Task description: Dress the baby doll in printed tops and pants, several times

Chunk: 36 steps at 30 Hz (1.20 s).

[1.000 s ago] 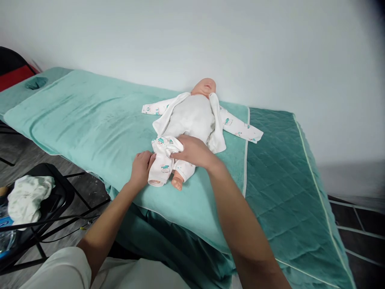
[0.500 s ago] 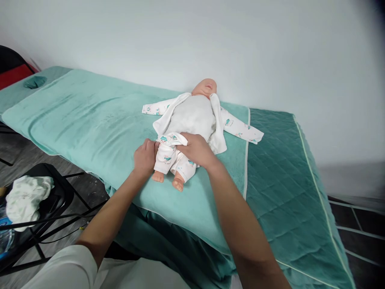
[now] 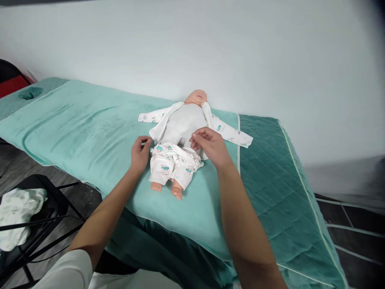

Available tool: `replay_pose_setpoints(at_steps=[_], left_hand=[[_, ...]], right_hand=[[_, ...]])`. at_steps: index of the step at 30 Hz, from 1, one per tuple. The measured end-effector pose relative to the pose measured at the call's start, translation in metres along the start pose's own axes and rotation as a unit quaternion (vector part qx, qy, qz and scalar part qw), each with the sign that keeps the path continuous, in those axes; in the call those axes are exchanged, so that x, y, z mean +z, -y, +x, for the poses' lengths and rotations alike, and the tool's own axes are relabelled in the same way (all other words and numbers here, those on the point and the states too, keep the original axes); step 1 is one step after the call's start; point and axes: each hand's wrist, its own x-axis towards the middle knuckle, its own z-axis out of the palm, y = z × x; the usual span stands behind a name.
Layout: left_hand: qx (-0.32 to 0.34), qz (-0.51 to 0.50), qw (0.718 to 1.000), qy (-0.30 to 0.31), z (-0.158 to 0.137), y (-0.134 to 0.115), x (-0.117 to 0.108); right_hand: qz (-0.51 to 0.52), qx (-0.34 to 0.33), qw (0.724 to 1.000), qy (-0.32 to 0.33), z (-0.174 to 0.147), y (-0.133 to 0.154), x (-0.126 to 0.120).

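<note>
Doll (image 3: 183, 132): lengthwise across bed (image 3: 75, 120), head toward wall, feet toward viewer.
Left hand (image 3: 140, 153): fingers curled beside trousers (image 3: 173, 162).
Right hand (image 3: 210, 145): fingers pinching waistband.

Head-worn view, down over bed (image 3: 90, 124)

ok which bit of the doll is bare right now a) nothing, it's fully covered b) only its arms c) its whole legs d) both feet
d: both small feet stick out bare below the printed trousers on the doll, while the patterned jacket sleeves lie spread out to either side on the green towel.
</note>
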Motion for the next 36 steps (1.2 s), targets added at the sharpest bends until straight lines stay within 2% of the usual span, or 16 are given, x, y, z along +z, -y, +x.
replay_pose_setpoints(at_steps=[2, 5, 8, 11, 14, 16, 19, 21, 23, 26, 29, 32, 36], left_hand=[[-0.002, 0.002, 1.0, 0.004, 0.017, 0.002, 0.009], [0.006, 0.008, 1.0, 0.003, 0.052, 0.009, 0.026], [0.009, 0.03, 1.0, 0.005, 0.09, 0.021, 0.042], [0.017, 0.1, 0.994, 0.046, 0.121, 0.031, 0.054], [0.025, 0.143, 0.984, 0.099, 0.141, 0.034, 0.063], [0.019, 0.126, 0.983, 0.131, 0.149, 0.035, 0.066], [0.013, 0.049, 0.984, 0.169, 0.157, 0.035, 0.065], [-0.004, -0.02, 0.987, 0.162, 0.158, 0.036, 0.06], [-0.048, -0.088, 0.986, 0.136, 0.158, 0.036, 0.053], [-0.135, -0.171, 0.97, 0.107, 0.156, 0.036, 0.039], [-0.183, -0.21, 0.954, 0.112, 0.153, 0.036, 0.025], [-0.18, -0.188, 0.959, 0.109, 0.15, 0.035, 0.015], [-0.118, -0.102, 0.987, 0.034, 0.148, 0.04, 0.009]], right_hand=[[-0.041, -0.018, 0.993, -0.111, 0.005, -0.009, 0.0], [-0.158, -0.078, 0.947, -0.269, 0.012, -0.027, -0.007], [-0.232, -0.08, 0.904, -0.351, 0.017, -0.049, -0.028], [-0.228, 0.01, 0.905, -0.36, 0.022, -0.069, -0.05], [-0.221, 0.085, 0.916, -0.324, 0.026, -0.081, -0.059], [-0.223, 0.098, 0.92, -0.308, 0.029, -0.084, -0.058], [-0.203, 0.108, 0.927, -0.296, 0.032, -0.083, -0.053], [-0.172, 0.111, 0.931, -0.301, 0.032, -0.081, -0.05], [-0.154, 0.107, 0.927, -0.325, 0.03, -0.079, -0.05], [-0.165, 0.09, 0.904, -0.384, 0.024, -0.076, -0.052], [-0.201, 0.071, 0.871, -0.442, 0.012, -0.077, -0.06], [-0.22, 0.088, 0.846, -0.478, -0.009, -0.077, -0.069], [-0.237, 0.131, 0.83, -0.488, -0.042, -0.074, -0.075]])
